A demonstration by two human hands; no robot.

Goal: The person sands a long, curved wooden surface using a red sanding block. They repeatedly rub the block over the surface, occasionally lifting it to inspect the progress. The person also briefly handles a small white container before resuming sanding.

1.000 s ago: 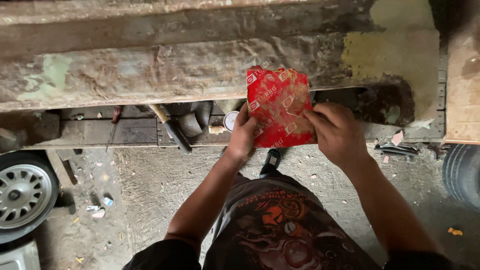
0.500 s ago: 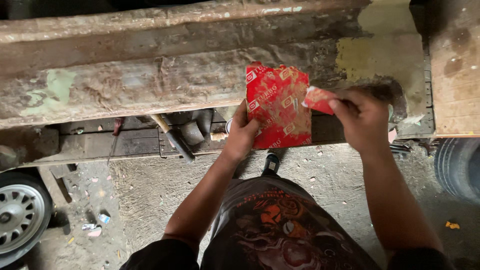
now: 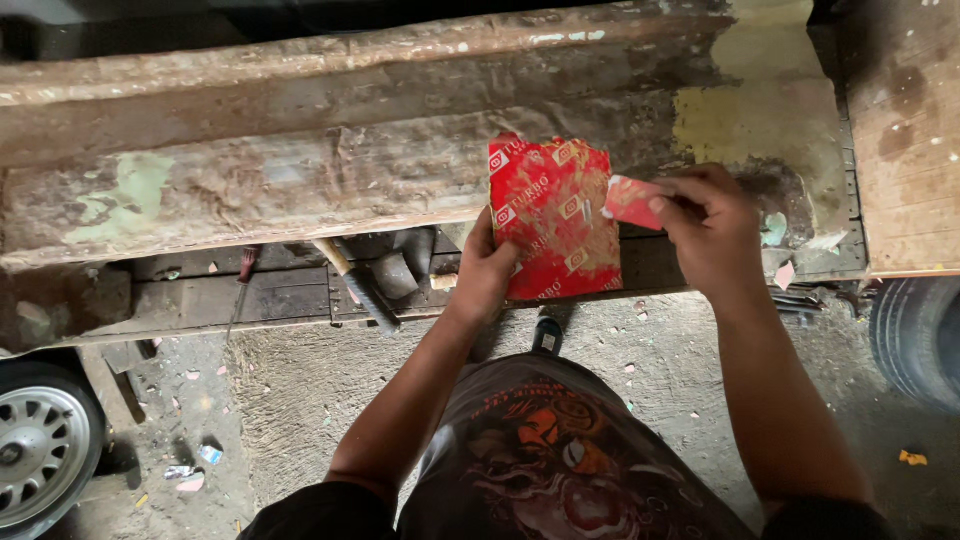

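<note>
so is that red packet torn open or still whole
Torn open. The red packet in the left hand has a ragged top edge, and the right hand holds a torn-off red piece apart.

A rough vehicle workshop: a worn, paint-stained wooden bench [image 3: 250, 190], tools on its lower shelf [image 3: 280, 300], wheel [image 3: 40, 450] and tyre [image 3: 915, 335] on gritty concrete.

Weathered wooden bench [image 3: 250, 190], hammer [image 3: 355, 285], car wheel [image 3: 40, 450]
</note>
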